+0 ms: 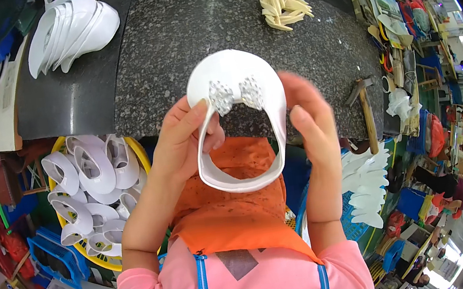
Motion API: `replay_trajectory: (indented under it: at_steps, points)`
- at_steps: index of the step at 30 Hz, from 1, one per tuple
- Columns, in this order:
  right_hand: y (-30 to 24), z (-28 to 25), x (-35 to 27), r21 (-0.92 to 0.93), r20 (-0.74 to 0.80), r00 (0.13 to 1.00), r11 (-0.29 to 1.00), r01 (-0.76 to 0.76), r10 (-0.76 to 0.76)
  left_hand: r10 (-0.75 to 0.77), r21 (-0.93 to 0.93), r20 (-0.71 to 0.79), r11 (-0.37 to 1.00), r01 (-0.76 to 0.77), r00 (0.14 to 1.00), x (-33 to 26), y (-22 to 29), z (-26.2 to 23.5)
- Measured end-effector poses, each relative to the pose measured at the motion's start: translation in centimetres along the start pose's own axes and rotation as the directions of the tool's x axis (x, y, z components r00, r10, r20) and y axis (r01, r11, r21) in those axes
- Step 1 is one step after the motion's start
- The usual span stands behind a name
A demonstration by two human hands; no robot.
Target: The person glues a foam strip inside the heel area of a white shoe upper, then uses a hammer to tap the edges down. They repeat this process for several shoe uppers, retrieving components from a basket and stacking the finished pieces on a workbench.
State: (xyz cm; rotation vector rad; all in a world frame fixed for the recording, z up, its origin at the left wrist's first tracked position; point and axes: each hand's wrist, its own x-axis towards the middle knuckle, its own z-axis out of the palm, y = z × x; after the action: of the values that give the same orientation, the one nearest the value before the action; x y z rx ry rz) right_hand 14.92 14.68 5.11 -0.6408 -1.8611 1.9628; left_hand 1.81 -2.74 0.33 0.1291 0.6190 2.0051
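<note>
In front of my orange apron I hold up a white shoe upper, toe end away from me and its opening toward me. Two silvery, studded ornaments sit on its front, one at each side of the throat. My left hand is closed on the upper's left side, thumb on top near the left ornament. Beside the right edge is my right hand, slightly blurred, its thumb and fingers apart. The tips of its fingers reach the upper's edge and are partly hidden there.
A dark speckled stone worktop bears stacked white pieces, a pile of cream curved strips and a hammer at its right edge. White uppers fill a yellow basket at left. White flat pieces lie over a blue basket at right.
</note>
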Motion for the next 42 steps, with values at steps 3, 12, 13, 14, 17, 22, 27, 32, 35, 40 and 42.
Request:
replay_trajectory:
  at_steps: [3, 12, 13, 14, 17, 22, 27, 32, 35, 40, 42]
  points:
    - [2.1, -0.1, 0.8, 0.422, 0.278, 0.939, 0.853, -0.308, 0.202, -0.111, -0.024, 0.019, 0.993, 0.112, 0.994, 0.0, -0.4, 0.0]
    - [3.1, 0.7, 1.1, 0.675, 0.236, 0.968, 0.703, -0.223, 0.081, -0.087, -0.113, 0.37, 0.984, 0.137, 0.925, -0.9, -2.5, -1.2]
    - [3.3, 0.6, 1.2, 0.701, 0.243, 0.968, 0.678, -0.223, 0.068, -0.074, -0.109, 0.374, 0.986, 0.123, 0.924, -0.7, -2.3, -1.0]
    - [3.5, 0.5, 1.2, 0.699, 0.247, 0.967, 0.679, -0.226, 0.068, -0.069, -0.11, 0.373, 0.987, 0.118, 0.925, -0.6, -2.5, -0.9]
    - [3.8, -0.1, 1.2, 0.689, 0.274, 0.956, 0.672, -0.271, 0.106, -0.057, -0.189, 0.433, 0.97, 0.153, 0.9, -0.4, -2.5, -0.7]
    - [3.6, -0.6, 0.7, 0.633, 0.268, 0.963, 0.747, -0.204, 0.037, -0.101, -0.071, 0.332, 0.989, 0.132, 0.938, -0.6, -1.7, -1.2]
    - [2.5, -0.4, 0.1, 0.442, 0.17, 0.972, 0.869, -0.224, 0.163, -0.096, -0.179, 0.407, 0.967, 0.183, 0.908, -0.7, -1.9, -0.5]
    - [1.7, 0.6, -0.2, -0.496, -0.133, 0.918, 0.827, 0.264, -0.373, 0.007, -0.082, 0.08, 0.997, -0.001, 0.997, -0.2, -2.0, 0.0]
    - [-0.3, 1.9, -1.3, -0.581, 0.275, 0.851, 0.628, 0.518, -0.447, 0.014, -0.062, 0.041, 0.998, -0.011, 0.999, -0.6, -1.9, 0.1]
    - [0.1, 2.9, -1.8, -0.7, 0.32, 0.813, 0.457, 0.548, -0.486, 0.127, -0.12, 0.105, 0.986, -0.114, 0.986, -0.7, -1.9, 1.6]
    - [0.3, 2.6, -2.0, -0.701, 0.326, 0.806, 0.446, 0.556, -0.494, 0.079, -0.153, 0.118, 0.986, -0.06, 0.99, -0.8, -1.6, 1.6]
